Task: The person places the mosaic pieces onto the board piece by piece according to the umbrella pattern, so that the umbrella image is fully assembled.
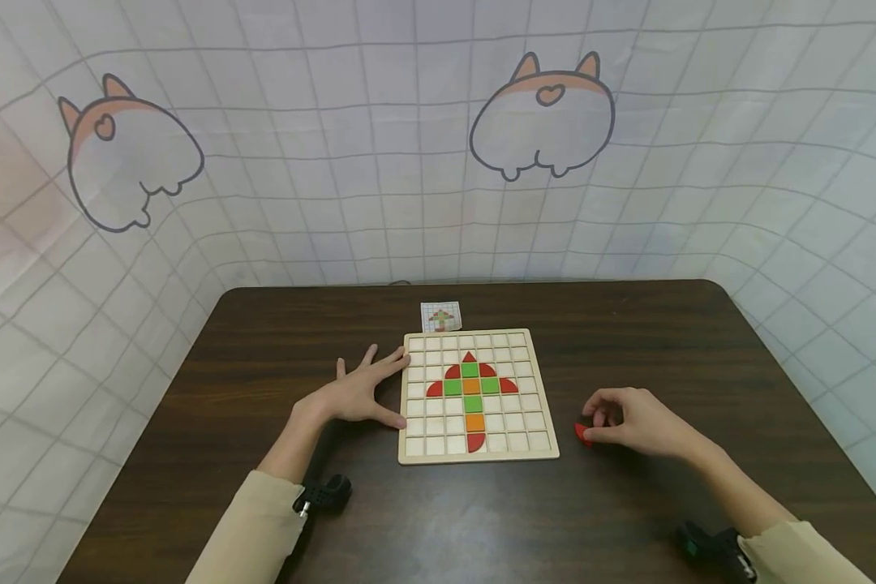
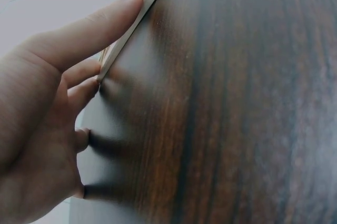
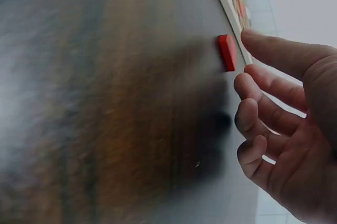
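A pale wooden grid board (image 1: 511, 422) lies on the table, bearing an arrow-like pattern of red, green and orange pieces. My left hand (image 1: 358, 393) spreads its fingers along the board's left edge, with the thumb and index fingertips at the rim. In the left wrist view the thumb (image 2: 100, 27) rests against the board's side. Right of the board lies one loose red piece (image 3: 227, 53) with a curved side. My right hand (image 1: 638, 422) is beside that piece, fingers loosely bent. A gap shows between its fingertips and the piece in the right wrist view.
A small pattern card (image 1: 441, 316) lies at the board's far edge, printed with a similar coloured figure. The dark wooden table (image 1: 299, 324) has rounded far corners. A white curtain (image 1: 372, 203) with grid lines and cartoon animals hangs behind and at both sides.
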The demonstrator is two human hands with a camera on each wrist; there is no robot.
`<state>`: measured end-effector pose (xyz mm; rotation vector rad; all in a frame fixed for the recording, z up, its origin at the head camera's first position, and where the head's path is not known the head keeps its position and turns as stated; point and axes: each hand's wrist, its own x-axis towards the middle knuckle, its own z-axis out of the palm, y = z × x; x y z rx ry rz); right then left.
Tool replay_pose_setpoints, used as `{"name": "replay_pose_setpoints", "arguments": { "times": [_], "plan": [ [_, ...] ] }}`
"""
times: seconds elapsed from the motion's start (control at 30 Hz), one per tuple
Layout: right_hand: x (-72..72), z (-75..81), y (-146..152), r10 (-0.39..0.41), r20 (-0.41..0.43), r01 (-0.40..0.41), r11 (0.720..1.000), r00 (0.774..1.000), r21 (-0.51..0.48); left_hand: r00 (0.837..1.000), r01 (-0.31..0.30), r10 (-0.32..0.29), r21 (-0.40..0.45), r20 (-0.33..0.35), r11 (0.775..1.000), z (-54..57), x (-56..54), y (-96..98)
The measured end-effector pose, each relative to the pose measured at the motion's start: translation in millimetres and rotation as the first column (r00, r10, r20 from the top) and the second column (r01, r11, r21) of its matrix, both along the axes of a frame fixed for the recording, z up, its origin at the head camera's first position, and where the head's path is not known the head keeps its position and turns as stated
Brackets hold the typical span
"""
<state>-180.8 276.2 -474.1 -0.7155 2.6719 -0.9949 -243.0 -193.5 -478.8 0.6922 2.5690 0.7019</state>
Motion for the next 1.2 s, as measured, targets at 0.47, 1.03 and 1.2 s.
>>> {"name": "replay_pose_setpoints", "arguments": {
  "times": [0.47, 1.03, 1.2],
  "plan": [
    [5.9, -7.7, -2.9, -0.053, -0.040, 0.054, 0.997, 0.998, 0.049, 1.000, 0.011, -0.011, 0.008, -0.005, 1.000, 0.6, -0.5, 1.0],
    [2.8, -7.8, -4.6, -0.070, -0.083, 0.076, 0.995, 0.994, 0.071, 1.000, -0.002, 0.002, 0.015, -0.010, 1.000, -1.0, 0.0, 1.0],
    [1.7, -9.5, -5.7, -0.075, -0.097, 0.081, 0.995, 0.992, 0.060, 1.000, 0.000, 0.000, 0.015, -0.005, 1.000, -0.8, -0.3, 1.1]
  ]
}}
